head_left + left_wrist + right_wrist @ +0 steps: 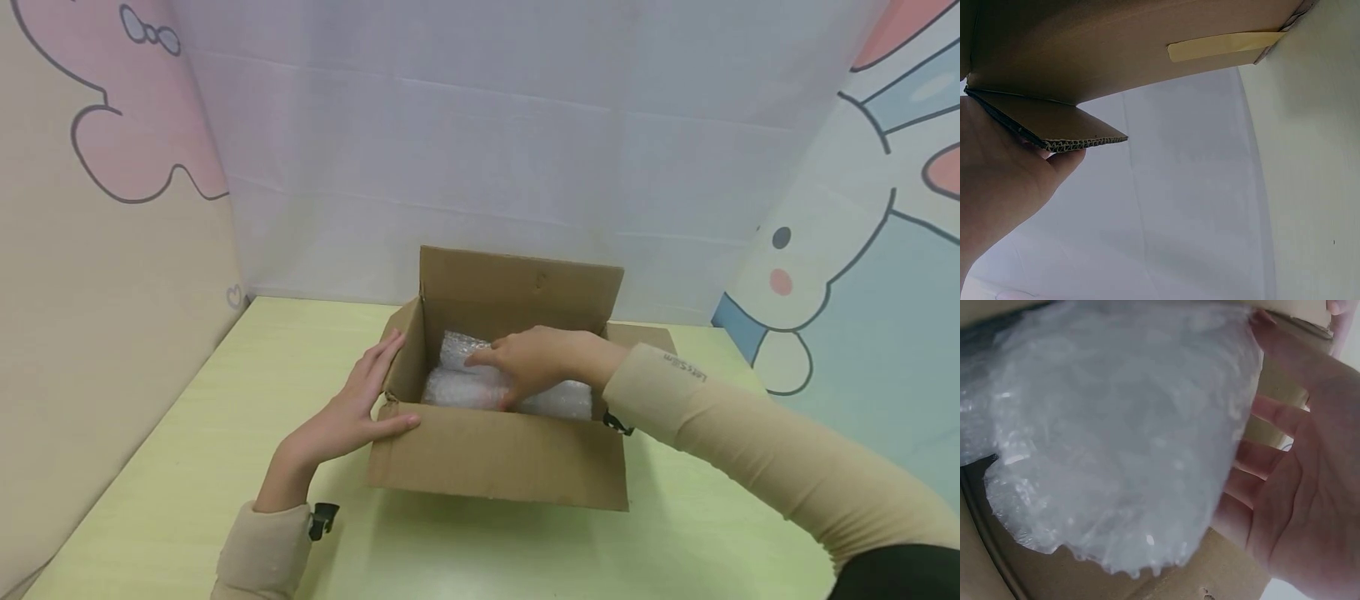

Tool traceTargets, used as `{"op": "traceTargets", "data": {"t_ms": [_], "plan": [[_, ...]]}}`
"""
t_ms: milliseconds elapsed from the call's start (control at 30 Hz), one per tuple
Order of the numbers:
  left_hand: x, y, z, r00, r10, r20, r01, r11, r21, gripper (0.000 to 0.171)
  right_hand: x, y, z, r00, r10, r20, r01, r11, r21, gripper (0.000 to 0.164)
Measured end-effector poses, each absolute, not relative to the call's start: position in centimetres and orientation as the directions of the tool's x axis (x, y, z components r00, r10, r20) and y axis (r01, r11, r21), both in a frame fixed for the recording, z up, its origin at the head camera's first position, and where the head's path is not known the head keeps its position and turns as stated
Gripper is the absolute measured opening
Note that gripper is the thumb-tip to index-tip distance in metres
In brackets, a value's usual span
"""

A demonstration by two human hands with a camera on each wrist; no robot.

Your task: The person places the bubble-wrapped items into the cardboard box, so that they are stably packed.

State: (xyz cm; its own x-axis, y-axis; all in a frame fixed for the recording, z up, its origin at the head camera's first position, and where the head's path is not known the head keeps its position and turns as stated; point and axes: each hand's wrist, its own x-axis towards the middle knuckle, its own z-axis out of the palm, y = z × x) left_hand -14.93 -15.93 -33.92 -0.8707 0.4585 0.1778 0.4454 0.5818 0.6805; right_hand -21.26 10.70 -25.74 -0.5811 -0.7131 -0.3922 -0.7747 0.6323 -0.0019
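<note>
An opened cardboard box [498,454] stands on the table with its flaps folded out. Inside lie clear bubble-wrapped bundles [457,388]; what they wrap cannot be made out. My right hand [543,358] reaches down into the box and grips a bubble-wrapped bundle [1122,437], thumb on one side and fingers on the other in the right wrist view. At the box's left front corner rests my left hand [348,417], its fingers straight along the left flap [405,346] and its thumb on the front flap. The left wrist view shows this hand [1004,175] against the flap's underside.
The box sits on a pale yellow-green table [180,467]. A white cloth [480,150] hangs behind it, and printed cartoon panels [862,275] stand at both sides. Tape [1225,45] sticks to the box's outer side.
</note>
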Motion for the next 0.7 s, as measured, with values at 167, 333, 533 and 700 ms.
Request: {"op": "traceTargets", "data": {"t_ms": [167,333,533,700], "plan": [[-15.1,-16.0,-34.0,-0.872,0.458,0.174,0.447,0.599,0.664,0.101,-20.9,10.9,-25.3,-0.575,-0.709,-0.408,-0.772,0.636,-0.017,0.069],[-15.3,-16.1,-33.9,-0.867,0.46,0.189,0.467,0.62,0.63,0.101,-20.6,11.5,-24.4,-0.596,-0.698,-0.397,-0.75,0.661,-0.038,0.071],[-15.3,-16.1,-33.4,-0.864,0.458,0.208,0.49,0.676,0.55,0.1,-20.1,13.6,-23.1,-0.639,-0.696,-0.327,-0.727,0.686,-0.041,0.068],[-15.2,-16.1,-32.9,-0.851,0.464,0.245,0.524,0.731,0.437,0.099,-19.7,16.3,-22.3,-0.686,-0.691,-0.228,-0.7,0.712,-0.055,0.065]]}}
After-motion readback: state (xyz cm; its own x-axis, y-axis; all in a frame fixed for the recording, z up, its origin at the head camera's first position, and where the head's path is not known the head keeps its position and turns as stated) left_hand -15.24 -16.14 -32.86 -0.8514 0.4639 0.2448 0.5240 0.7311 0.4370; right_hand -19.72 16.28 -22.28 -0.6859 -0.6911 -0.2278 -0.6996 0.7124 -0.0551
